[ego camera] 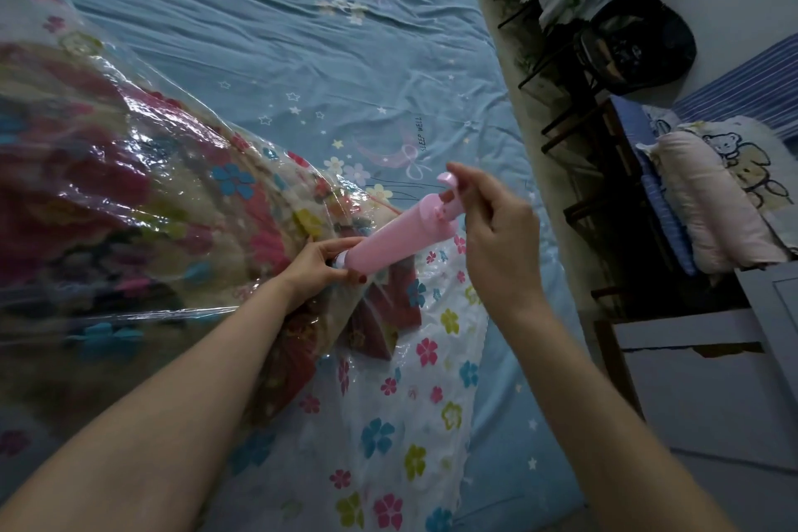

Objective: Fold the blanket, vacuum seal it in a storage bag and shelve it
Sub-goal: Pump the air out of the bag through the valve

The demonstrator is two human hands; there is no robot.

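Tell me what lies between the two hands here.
In the head view, the pink hand pump spans between them: the left hand grips its base at the storage bag, the right hand pinches its handle.

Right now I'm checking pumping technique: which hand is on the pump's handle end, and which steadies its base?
The right hand pinches the handle at the raised end of the pink pump; the left hand grips its lower end against the storage bag.

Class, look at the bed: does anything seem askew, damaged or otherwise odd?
Nothing looks damaged or spilled. The bag with the blanket inside is still puffy and wrinkled, so it is not yet flat. The left hand grips the pump at its base; the right hand pinches its handle.
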